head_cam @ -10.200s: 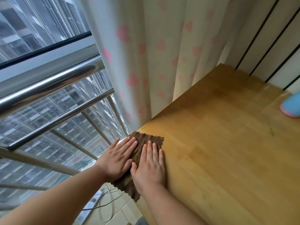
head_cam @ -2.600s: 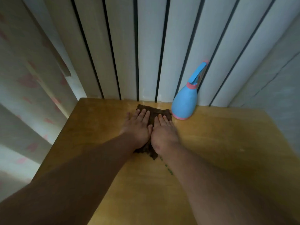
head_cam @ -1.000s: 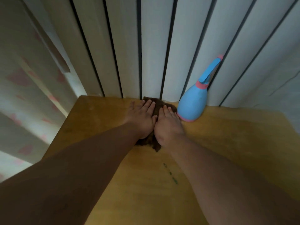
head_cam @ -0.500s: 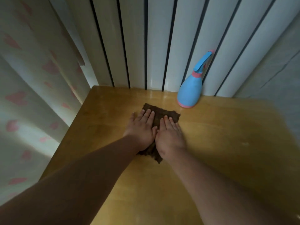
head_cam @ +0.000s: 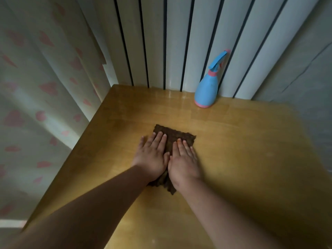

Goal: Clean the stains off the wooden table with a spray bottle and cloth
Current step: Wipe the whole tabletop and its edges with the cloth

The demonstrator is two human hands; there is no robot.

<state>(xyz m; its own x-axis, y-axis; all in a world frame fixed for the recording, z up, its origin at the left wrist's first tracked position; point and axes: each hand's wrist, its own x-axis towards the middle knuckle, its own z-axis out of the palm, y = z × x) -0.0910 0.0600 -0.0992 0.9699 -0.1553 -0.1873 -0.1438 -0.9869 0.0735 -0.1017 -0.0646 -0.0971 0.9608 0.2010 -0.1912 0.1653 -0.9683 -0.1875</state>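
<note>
- Pressing down on a dark brown, coarse-woven square cloth [head_cam: 173,135], the left hand [head_cam: 152,157] and the right hand [head_cam: 184,161] lie flat side by side, with their thumb edges touching or very nearly so.
- The left hand's fingers [head_cam: 158,139] are straight and held close together, tips resting on the cloth's far left part. The little finger is splayed slightly outward, and I cannot tell whether it lies on fabric or on wood.
- The right hand's fingers [head_cam: 181,146] are straight too and a little spread, tips on the cloth just short of its far right corner.
- Neither hand curls round or pinches the fabric; palms and fingers simply bear on it.
- The cloth sits around the middle of the honey-coloured wooden table [head_cam: 248,151]. Its far edge shows beyond the fingertips, and a ragged near corner pokes out between the wrists.
- A light blue plastic spray bottle with a pink base and collar [head_cam: 206,90] stands upright at the table's far edge, against the white wall panelling with dark vertical grooves [head_cam: 176,42]. It is well apart from the cloth, and no hand touches it.
- A pale curtain printed with pink hearts [head_cam: 45,87] hangs along the table's left side.
- The hands hide most of the cloth's middle, and the forearms cover much of the near tabletop.
- The light is dim, so marks on the wood are hard to make out. The bottle's trigger is blurred.
</note>
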